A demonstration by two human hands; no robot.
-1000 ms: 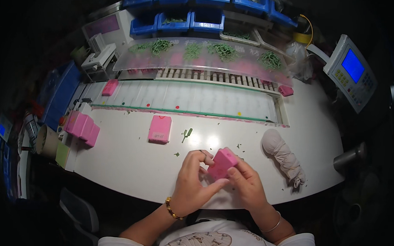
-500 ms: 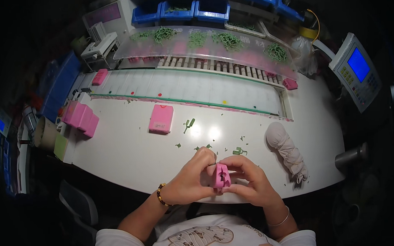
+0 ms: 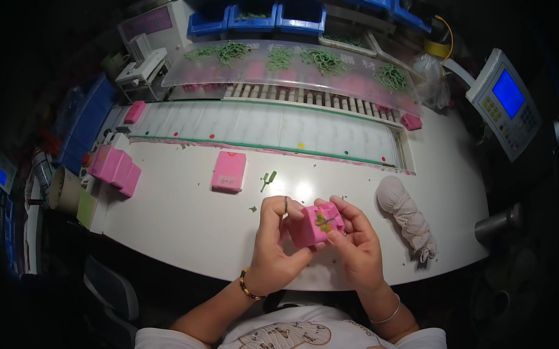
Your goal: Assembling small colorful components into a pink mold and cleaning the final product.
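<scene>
Both my hands hold a pink rubber mold (image 3: 307,228) above the near edge of the white table. My left hand (image 3: 273,248) wraps its outer left side, thumb below and fingers behind. At the mold's right end, my right hand (image 3: 363,251) grips with thumb and fingers. That end is spread apart, and a small green wax piece (image 3: 324,221) with a yellowish tint shows inside. Another pink mold (image 3: 229,172) lies closed on the table beyond my left hand. Beside it is a forked green wax piece (image 3: 268,180).
A conveyor belt (image 3: 241,128) with coloured dots crosses the far side. Behind it, a clear cover (image 3: 269,67) bears heaps of green wax pieces. Stacked pink molds (image 3: 114,171) stand at left. On the right are a cloth bundle (image 3: 407,218) and a keypad display (image 3: 505,102).
The mold has tilted and turned in my hands, and its right end now faces up with green wax showing. My hands shifted slightly. Belt dots and a pink mold on the belt moved left.
</scene>
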